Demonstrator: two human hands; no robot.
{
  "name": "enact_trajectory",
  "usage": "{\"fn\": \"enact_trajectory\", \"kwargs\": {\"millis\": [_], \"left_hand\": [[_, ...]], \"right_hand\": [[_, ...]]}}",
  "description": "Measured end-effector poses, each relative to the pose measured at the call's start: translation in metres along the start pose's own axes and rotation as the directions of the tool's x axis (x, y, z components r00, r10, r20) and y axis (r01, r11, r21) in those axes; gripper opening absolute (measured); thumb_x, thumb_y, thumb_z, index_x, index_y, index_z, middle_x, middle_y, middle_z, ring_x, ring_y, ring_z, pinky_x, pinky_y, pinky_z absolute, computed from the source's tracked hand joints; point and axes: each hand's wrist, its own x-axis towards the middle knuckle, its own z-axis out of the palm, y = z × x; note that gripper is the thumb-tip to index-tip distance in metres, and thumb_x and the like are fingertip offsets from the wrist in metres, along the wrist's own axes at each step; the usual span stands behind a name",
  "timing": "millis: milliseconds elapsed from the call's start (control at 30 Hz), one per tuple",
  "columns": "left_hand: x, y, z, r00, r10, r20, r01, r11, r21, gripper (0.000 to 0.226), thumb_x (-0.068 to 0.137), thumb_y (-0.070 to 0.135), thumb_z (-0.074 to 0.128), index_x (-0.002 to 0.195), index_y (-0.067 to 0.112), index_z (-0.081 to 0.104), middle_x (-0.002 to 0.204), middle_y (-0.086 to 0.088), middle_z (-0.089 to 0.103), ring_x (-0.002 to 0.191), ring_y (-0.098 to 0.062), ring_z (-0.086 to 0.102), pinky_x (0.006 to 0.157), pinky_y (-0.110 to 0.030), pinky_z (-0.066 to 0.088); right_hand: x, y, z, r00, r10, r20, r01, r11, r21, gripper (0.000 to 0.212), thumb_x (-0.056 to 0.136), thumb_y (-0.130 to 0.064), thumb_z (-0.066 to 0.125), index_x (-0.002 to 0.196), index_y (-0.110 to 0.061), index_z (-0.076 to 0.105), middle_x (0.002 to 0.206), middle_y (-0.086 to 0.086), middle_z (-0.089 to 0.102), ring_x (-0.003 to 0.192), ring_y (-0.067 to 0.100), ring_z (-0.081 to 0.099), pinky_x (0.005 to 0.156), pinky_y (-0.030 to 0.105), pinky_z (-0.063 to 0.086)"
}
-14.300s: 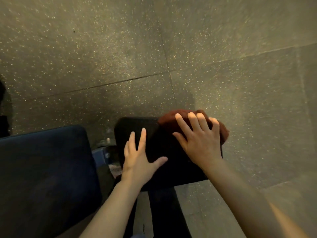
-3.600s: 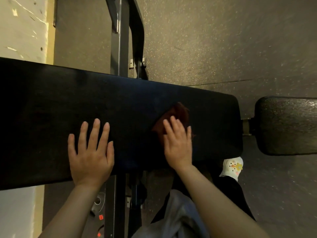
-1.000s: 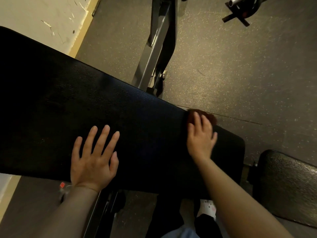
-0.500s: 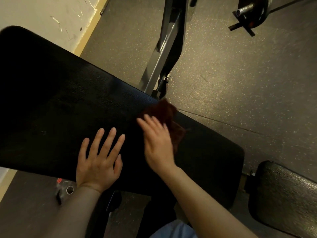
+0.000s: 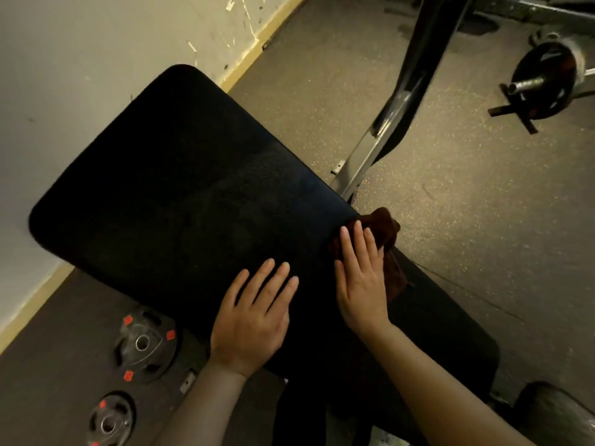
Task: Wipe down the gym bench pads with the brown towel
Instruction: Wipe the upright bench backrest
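The long black bench pad (image 5: 180,194) runs from upper left to lower right across the view. A crumpled brown towel (image 5: 388,231) lies at the pad's far edge. My right hand (image 5: 362,278) presses flat on the towel with straight fingers, covering most of it. My left hand (image 5: 254,313) rests flat on the pad just left of the right hand, fingers spread. The smaller seat pad (image 5: 560,416) shows at the bottom right corner.
Two weight plates with red marks (image 5: 145,344) (image 5: 111,418) lie on the floor under the pad's near side. A grey frame bar (image 5: 386,117) slants behind the bench. A loaded barbell end (image 5: 544,82) sits top right. A pale wall (image 5: 64,75) stands left.
The view has shifted left, showing the pad's rounded end. My right hand has slid the towel to the far edge of the pad. My left hand stays flat on the pad.
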Motion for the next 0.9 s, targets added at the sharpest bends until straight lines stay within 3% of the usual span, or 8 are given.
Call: {"fn": "enact_trajectory", "kwargs": {"millis": [100,233,333,433,500,667,767,900], "left_hand": [[0.001,-0.015,-0.026,0.974,-0.173,-0.143,0.135,0.961,-0.241,0.031,0.094,0.016,0.051,0.12,0.011,0.068,0.131,-0.012,0.063,0.132,-0.024,0.049,0.109,-0.043,0.039],[0.017,-0.096,-0.072,0.936,-0.232,-0.265,0.24,0.971,-0.005,0.035,0.098,0.022,0.052,0.127,0.008,0.062,0.135,-0.018,0.058,0.132,-0.032,0.048,0.112,-0.048,0.032],[0.032,-0.153,-0.08,0.935,-0.276,-0.222,0.312,0.938,0.148,0.046,0.1,0.034,0.045,0.139,0.011,0.054,0.146,-0.019,0.048,0.14,-0.035,0.038,0.119,-0.047,0.019],[0.032,-0.162,-0.072,0.938,-0.269,-0.219,0.31,0.933,0.183,0.047,0.098,0.035,0.045,0.138,0.014,0.056,0.147,-0.016,0.049,0.141,-0.035,0.038,0.12,-0.046,0.017],[0.03,-0.16,-0.07,0.939,-0.254,-0.233,0.301,0.934,0.194,0.046,0.097,0.034,0.046,0.138,0.015,0.056,0.147,-0.015,0.05,0.14,-0.035,0.038,0.119,-0.047,0.018],[0.031,-0.16,-0.07,0.937,-0.25,-0.244,0.298,0.937,0.184,0.048,0.097,0.033,0.044,0.14,0.016,0.055,0.148,-0.016,0.048,0.142,-0.035,0.037,0.117,-0.052,0.022],[0.031,-0.159,-0.07,0.94,-0.252,-0.232,0.292,0.943,0.159,0.049,0.097,0.034,0.044,0.141,0.016,0.054,0.148,-0.016,0.048,0.142,-0.036,0.037,0.116,-0.054,0.024],[0.029,-0.16,-0.069,0.939,-0.258,-0.226,0.294,0.945,0.142,0.048,0.096,0.033,0.044,0.14,0.016,0.055,0.148,-0.016,0.049,0.142,-0.036,0.037,0.116,-0.054,0.025]], "right_hand": [[0.031,-0.025,-0.006,0.983,-0.181,0.017,0.181,0.983,-0.021,0.055,0.103,-0.038,0.027,0.155,-0.029,0.012,0.164,-0.004,0.008,0.152,0.014,-0.009,0.122,0.045,-0.004],[0.078,-0.068,0.001,0.954,-0.291,-0.077,0.291,0.957,-0.016,0.055,0.104,-0.039,0.035,0.155,-0.024,0.021,0.162,0.0,0.016,0.153,0.018,0.0,0.123,0.048,-0.001],[0.084,-0.089,0.002,0.98,-0.146,-0.136,0.166,0.976,0.144,0.064,0.099,-0.045,0.046,0.154,-0.024,0.023,0.163,-0.001,0.013,0.152,0.013,0.0,0.122,0.051,0.012],[0.071,-0.092,-0.008,0.996,-0.013,-0.088,0.039,0.952,0.303,0.079,0.091,-0.047,0.063,0.155,-0.029,0.02,0.165,-0.008,-0.001,0.151,0.008,0.001,0.117,0.027,0.016],[0.063,-0.091,-0.016,0.996,0.071,-0.056,-0.047,0.936,0.35,0.086,0.088,-0.032,0.072,0.153,-0.033,0.017,0.164,-0.012,-0.006,0.146,0.0,0.0,0.111,0.017,0.012],[0.045,-0.084,-0.032,0.924,0.38,-0.031,-0.316,0.808,0.497,0.067,0.084,0.001,0.068,0.136,-0.028,0.037,0.162,-0.004,0.011,0.149,0.018,0.015,0.12,0.051,0.025],[0.043,-0.093,-0.046,0.892,0.452,-0.016,-0.346,0.705,0.619,0.041,0.092,-0.001,0.06,0.11,-0.035,0.047,0.154,-0.004,0.029,0.144,0.019,0.029,0.117,0.052,0.031],[0.043,-0.113,-0.072,0.904,0.428,-0.005,-0.286,0.613,0.737,0.031,0.099,-0.008,0.05,0.106,-0.036,0.059,0.129,-0.002,0.057,0.125,0.016,0.052,0.11,0.048,0.041]]}}
